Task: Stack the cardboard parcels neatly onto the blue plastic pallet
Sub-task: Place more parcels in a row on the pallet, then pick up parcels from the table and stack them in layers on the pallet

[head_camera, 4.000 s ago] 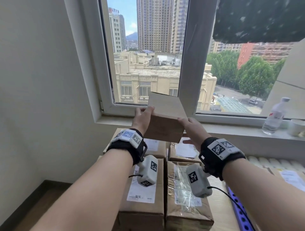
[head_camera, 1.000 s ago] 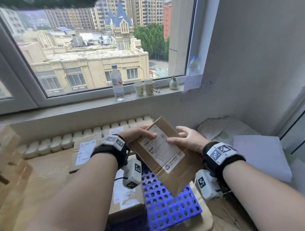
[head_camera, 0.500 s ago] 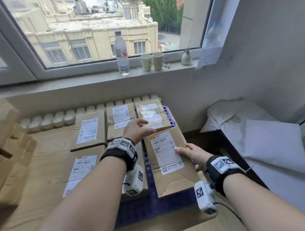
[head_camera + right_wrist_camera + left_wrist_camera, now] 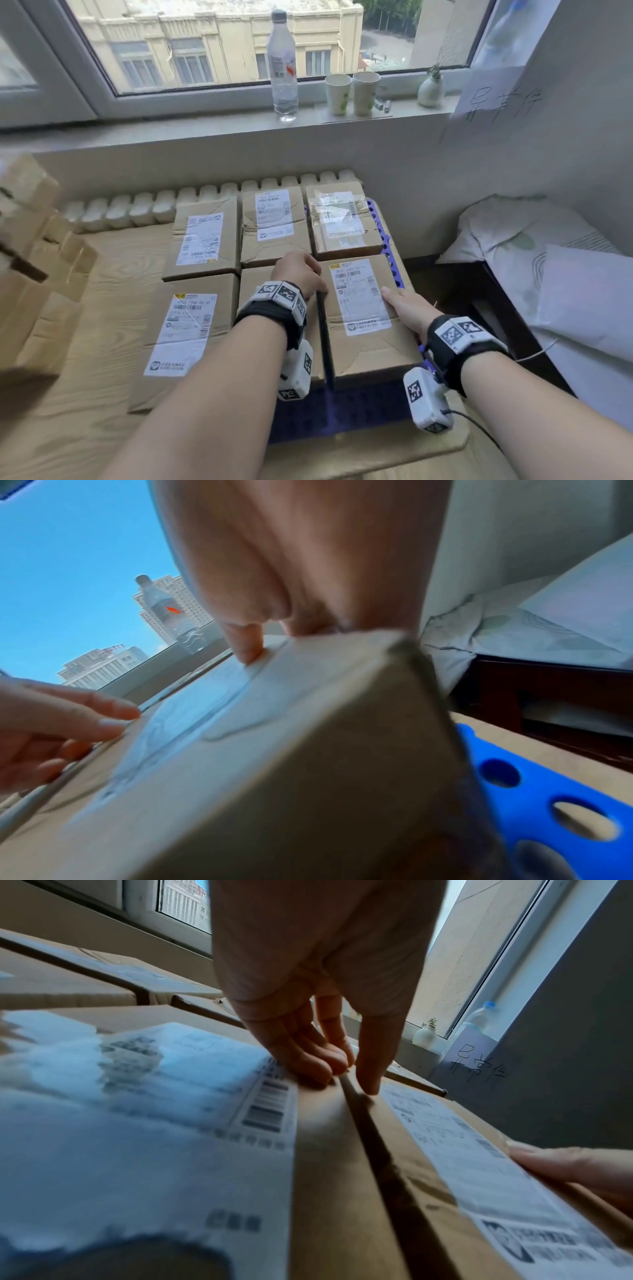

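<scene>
Now parcel [image 4: 366,315] flat on blue pallet [image 4: 390,251], long axis toward window — right hand [image 4: 407,313] grip clasps right edge, left hand [image 4: 298,272] fingers rest at seam, holding nothing.

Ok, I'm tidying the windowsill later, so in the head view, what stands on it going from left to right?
Water bottle → left paper cup → right paper cup → small batteries, as far as I can tell → little white vase with a plant.

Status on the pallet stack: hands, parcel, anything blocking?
Left hand fingers at the parcel's left edge, right hand gripping its right side. Parcel flat on the pallet, front right slot. Nothing blocking.
</scene>
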`<state>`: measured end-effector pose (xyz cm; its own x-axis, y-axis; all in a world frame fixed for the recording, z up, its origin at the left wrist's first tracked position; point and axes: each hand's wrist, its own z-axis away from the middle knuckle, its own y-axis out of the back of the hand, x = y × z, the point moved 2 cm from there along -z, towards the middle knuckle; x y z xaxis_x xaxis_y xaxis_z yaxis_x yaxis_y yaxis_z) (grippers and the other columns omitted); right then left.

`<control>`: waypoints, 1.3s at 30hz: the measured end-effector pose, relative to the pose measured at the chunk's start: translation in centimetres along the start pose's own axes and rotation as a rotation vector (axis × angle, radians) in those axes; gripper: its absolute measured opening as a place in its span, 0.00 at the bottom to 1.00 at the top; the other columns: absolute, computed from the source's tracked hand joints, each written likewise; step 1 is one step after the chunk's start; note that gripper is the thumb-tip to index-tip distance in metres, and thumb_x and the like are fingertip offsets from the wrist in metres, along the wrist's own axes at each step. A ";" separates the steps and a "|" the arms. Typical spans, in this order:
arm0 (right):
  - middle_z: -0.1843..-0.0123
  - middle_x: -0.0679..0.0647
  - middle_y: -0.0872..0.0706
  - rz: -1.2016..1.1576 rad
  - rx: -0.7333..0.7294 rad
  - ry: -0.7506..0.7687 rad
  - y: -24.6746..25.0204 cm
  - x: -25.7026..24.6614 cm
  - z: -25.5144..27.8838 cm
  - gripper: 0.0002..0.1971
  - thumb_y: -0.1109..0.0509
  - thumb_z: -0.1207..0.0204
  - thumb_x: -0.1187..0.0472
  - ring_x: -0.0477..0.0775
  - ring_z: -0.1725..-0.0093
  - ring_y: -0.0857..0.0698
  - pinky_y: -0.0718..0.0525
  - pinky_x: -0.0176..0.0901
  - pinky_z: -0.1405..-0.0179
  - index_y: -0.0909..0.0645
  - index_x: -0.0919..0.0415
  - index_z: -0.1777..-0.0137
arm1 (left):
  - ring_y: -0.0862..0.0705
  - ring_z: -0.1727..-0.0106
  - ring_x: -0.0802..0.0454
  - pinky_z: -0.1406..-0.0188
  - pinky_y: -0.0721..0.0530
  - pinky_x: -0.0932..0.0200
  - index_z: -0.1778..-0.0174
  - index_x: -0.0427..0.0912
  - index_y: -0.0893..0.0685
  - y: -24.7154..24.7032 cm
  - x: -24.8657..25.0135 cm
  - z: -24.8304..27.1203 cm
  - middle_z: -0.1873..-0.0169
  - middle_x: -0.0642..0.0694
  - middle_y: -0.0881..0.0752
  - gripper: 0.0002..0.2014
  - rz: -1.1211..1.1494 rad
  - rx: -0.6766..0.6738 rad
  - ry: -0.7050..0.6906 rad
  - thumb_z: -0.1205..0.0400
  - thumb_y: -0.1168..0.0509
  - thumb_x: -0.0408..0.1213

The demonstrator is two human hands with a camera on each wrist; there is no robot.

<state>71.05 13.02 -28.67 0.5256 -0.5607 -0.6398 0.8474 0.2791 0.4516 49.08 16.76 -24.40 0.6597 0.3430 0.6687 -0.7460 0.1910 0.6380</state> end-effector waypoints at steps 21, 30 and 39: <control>0.30 0.61 0.22 0.391 0.318 0.252 -0.3 -5.3 1.1 0.21 0.43 0.16 0.53 0.63 0.34 0.21 0.23 0.52 0.38 0.30 0.61 0.26 | 0.17 0.52 0.51 0.53 0.18 0.56 0.56 0.50 0.15 0.1 1.3 1.9 0.54 0.51 0.15 0.05 -0.081 0.083 -0.037 0.19 0.34 0.35; 0.32 0.54 0.21 0.944 0.254 0.659 -6.3 -7.9 5.2 0.18 0.42 0.19 0.53 0.57 0.30 0.26 0.29 0.59 0.28 0.22 0.54 0.32 | 0.18 0.39 0.44 0.42 0.20 0.50 0.46 0.48 0.14 2.0 -1.2 7.2 0.38 0.45 0.20 0.14 -0.351 0.237 -0.044 0.15 0.46 0.37; 0.29 0.53 0.21 0.973 0.166 0.764 -11.7 -11.9 10.8 0.22 0.43 0.17 0.48 0.56 0.30 0.24 0.21 0.54 0.34 0.24 0.53 0.27 | 0.26 0.30 0.42 0.34 0.24 0.47 0.38 0.50 0.17 7.8 -6.7 12.7 0.33 0.44 0.25 0.13 -0.400 0.303 0.095 0.15 0.43 0.38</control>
<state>54.14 8.00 -19.63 0.8848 0.4343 -0.1688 0.0928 0.1909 0.9772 40.01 4.24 -19.10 0.8665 0.3824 0.3210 -0.3677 0.0539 0.9284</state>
